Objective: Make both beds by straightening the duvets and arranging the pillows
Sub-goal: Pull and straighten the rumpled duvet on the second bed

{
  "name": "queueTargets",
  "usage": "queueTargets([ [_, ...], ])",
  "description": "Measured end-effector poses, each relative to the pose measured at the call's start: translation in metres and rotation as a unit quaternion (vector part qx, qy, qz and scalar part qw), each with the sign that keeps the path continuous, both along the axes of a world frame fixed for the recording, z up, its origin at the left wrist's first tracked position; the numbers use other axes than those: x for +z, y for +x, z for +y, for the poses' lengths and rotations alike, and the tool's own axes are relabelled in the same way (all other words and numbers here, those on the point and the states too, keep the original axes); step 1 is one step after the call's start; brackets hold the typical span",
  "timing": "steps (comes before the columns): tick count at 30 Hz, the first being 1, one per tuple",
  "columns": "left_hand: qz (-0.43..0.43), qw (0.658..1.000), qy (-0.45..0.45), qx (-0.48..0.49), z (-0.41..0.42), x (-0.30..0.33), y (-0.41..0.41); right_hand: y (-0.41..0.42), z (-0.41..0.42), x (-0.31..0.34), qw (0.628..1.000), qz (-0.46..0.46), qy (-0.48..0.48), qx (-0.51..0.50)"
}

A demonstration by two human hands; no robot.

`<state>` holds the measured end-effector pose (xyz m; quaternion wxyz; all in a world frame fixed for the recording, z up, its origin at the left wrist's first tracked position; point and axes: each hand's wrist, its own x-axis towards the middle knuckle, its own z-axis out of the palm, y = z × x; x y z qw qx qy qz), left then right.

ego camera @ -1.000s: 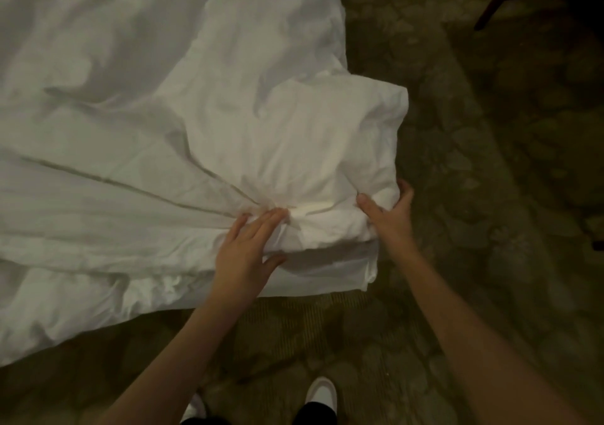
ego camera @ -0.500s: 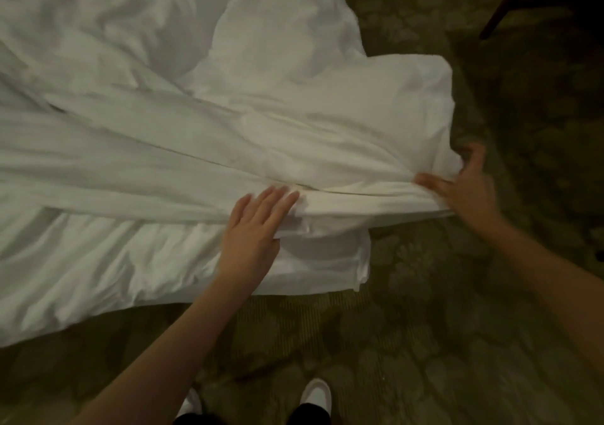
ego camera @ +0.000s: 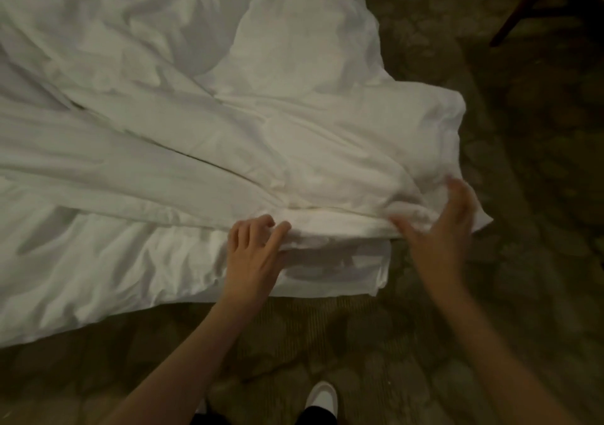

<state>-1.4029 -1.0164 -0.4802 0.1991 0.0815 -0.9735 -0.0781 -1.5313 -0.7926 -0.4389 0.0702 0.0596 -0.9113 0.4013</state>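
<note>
**Duvet corner in both hands**

The white duvet (ego camera: 202, 124) lies rumpled over the bed, its corner hanging over patterned carpet (ego camera: 523, 195). The left hand (ego camera: 253, 254) curls its fingers into the folded edge; the blurred right hand (ego camera: 441, 228) pinches the corner.

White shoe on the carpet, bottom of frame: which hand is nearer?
Left. The left hand grips the duvet edge up and left of the white shoe. The right hand, blurred, is at the duvet's corner, farther up and right.
</note>
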Motion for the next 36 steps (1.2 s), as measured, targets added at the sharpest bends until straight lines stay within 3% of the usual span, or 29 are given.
queueTargets([
  [4, -0.031, 0.998, 0.041, 0.03, -0.02, -0.01, 0.032, 0.037, -0.067, -0.022, 0.975, 0.091, 0.06, 0.192],
  [8, -0.072, 0.993, 0.095, 0.011, -0.047, -0.012, 0.054, 0.062, -0.118, -0.04, 0.951, 0.11, 0.095, 0.272],
  [12, -0.003, 0.987, 0.146, 0.065, -0.086, 0.004, 0.062, 0.071, -0.155, -0.04, 0.945, 0.133, 0.082, 0.288],
  [16, 0.027, 0.992, 0.114, 0.047, -0.148, 0.011, 0.059, 0.074, -0.214, -0.033, 0.942, 0.158, 0.064, 0.29],
  [23, -0.036, 0.998, 0.028, -0.038, -0.225, 0.022, 0.054, 0.055, -0.254, -0.055, 0.937, 0.195, 0.15, 0.247],
  [31, -0.109, 0.985, 0.115, -0.064, -0.23, 0.044, 0.041, 0.081, -0.236, -0.047, 0.947, 0.159, 0.105, 0.258],
  [36, -0.158, 0.976, 0.145, -0.035, -0.225, 0.052, 0.061, 0.088, -0.234, -0.049, 0.944, 0.135, 0.139, 0.267],
])
